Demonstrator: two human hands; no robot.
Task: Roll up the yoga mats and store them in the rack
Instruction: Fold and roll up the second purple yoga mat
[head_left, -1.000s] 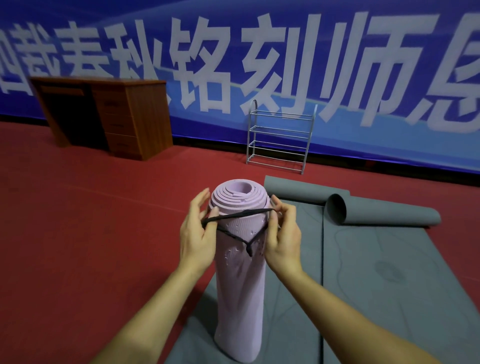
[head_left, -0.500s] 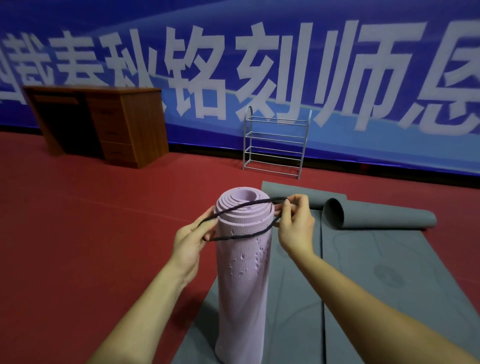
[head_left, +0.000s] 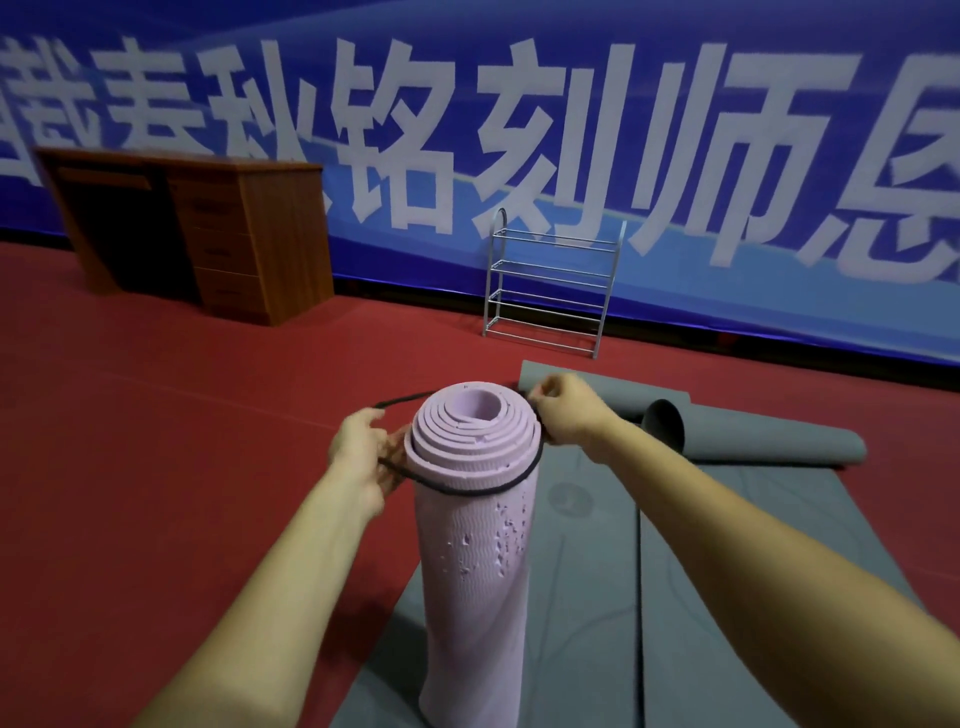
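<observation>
Banner (head_left: 571, 130) fills the back wall, blue with big white characters, and below it I see red floor (head_left: 156, 467) spreading across the whole room. Next in size is a wooden desk (head_left: 249, 234) with drawers, standing at the far left against the wall. On the floor in front of me lie 2 grey mats (head_left: 701, 597) side by side, touching along their long edges; the far end of each is partly curled up into a loose roll.

Standing upright on the left grey mat is a rolled purple mat (head_left: 475, 571), its spiral end facing up toward me and small nicks showing on its side. A silver wire rack (head_left: 550, 291) with 4 shelves stands against the wall beyond the mats, well apart from the purple roll.

My left hand (head_left: 363, 457) is closed on a thin black band (head_left: 467, 488) just left of the roll's top. My right hand (head_left: 566, 410) pinches the same band at the roll's right rim. The band loops around the front of the roll just below its top edge, while the far strand runs behind the roll, level with its top.
</observation>
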